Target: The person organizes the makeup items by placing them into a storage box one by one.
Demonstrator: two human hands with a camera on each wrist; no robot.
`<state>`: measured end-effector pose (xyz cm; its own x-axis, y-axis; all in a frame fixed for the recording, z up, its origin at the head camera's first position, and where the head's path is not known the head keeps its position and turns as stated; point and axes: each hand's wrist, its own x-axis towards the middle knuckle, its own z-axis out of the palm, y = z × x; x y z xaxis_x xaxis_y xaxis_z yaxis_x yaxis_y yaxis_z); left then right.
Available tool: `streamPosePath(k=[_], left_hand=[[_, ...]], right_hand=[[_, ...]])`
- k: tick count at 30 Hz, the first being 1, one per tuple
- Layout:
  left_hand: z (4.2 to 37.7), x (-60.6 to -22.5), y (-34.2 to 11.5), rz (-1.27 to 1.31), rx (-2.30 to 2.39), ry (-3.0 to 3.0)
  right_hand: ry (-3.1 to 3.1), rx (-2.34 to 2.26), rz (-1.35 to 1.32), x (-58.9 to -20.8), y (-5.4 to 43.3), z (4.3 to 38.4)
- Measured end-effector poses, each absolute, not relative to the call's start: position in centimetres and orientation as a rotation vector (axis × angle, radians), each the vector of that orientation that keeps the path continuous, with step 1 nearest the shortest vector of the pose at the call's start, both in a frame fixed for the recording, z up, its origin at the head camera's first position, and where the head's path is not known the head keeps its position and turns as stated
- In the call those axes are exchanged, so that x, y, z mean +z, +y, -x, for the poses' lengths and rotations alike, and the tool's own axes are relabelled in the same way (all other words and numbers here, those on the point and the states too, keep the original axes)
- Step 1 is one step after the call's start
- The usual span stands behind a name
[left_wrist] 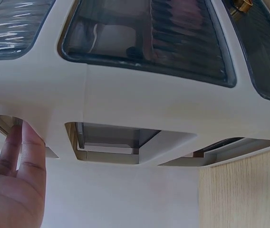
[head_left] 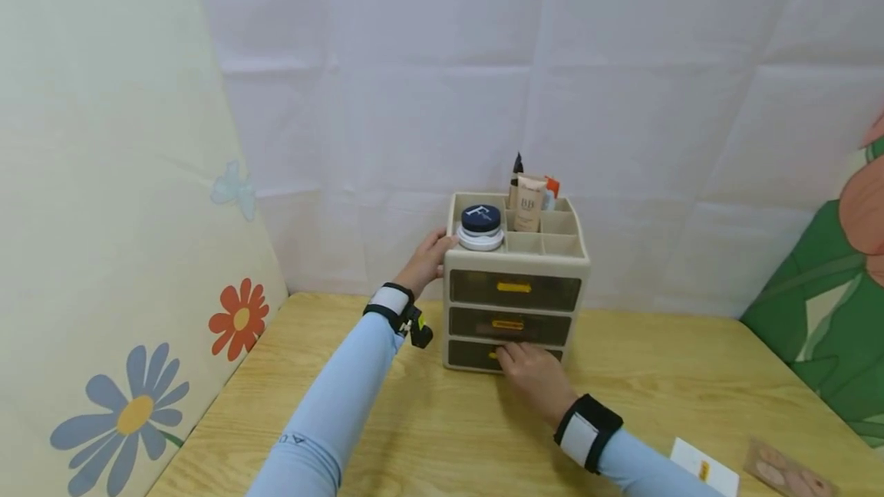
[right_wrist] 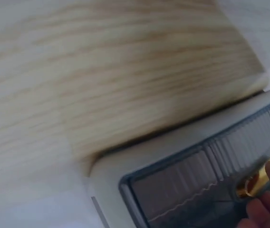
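Observation:
A beige cosmetics organizer (head_left: 516, 258) with dark see-through drawers stands on the wooden table, against the white cloth backdrop. My left hand (head_left: 430, 258) rests on its upper left side. In the left wrist view, that hand's straight fingers (left_wrist: 32, 159) reach up to a side cutout, where their tips are partly hidden. My right hand (head_left: 537, 376) is low at the front, at the bottom drawer (head_left: 471, 354). Its thumb and curled fingers pinch the gold drawer handle (right_wrist: 255, 184) in the right wrist view. All three drawers look closed.
On top of the organizer sit a dark-lidded round jar (head_left: 481, 218), a BB cream tube (head_left: 529, 204) and other small cosmetics. A white card (head_left: 703, 468) and a brownish flat packet (head_left: 789, 469) lie at the front right of the table (head_left: 663, 374). Flowered panels flank both sides.

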<state>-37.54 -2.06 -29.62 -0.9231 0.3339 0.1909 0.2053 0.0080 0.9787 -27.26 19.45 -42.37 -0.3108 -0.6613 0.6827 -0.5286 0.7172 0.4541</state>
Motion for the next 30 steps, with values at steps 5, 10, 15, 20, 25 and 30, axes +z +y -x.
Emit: streamPosePath(k=[5, 10, 15, 20, 25, 30], left_hand=[[37.4, -29.7, -2.0, -0.593, 2.052, 2.169], [37.5, -29.7, -2.0, -0.595, 2.069, 2.169], [37.6, -29.7, -2.1, -0.597, 2.062, 2.173], [37.6, -29.7, -2.1, -0.604, 2.08, 2.168], [37.5, -29.7, -2.0, -0.599, 2.08, 2.166], [37.2, -29.6, -2.0, -0.607, 2.077, 2.168]], right_hand=[[-1.974, -0.229, -0.903, -42.9, 19.8, 27.6], [-1.937, -0.249, -0.9, -43.1, 19.7, 28.0], [-1.929, -0.24, -0.899, -43.0, 19.4, 28.1], [-1.968, -0.242, -0.906, -42.7, 19.3, 27.9], [-1.978, -0.241, -0.897, -42.6, 19.2, 27.5], [-1.964, -0.231, -0.895, -42.4, 19.2, 26.7]])
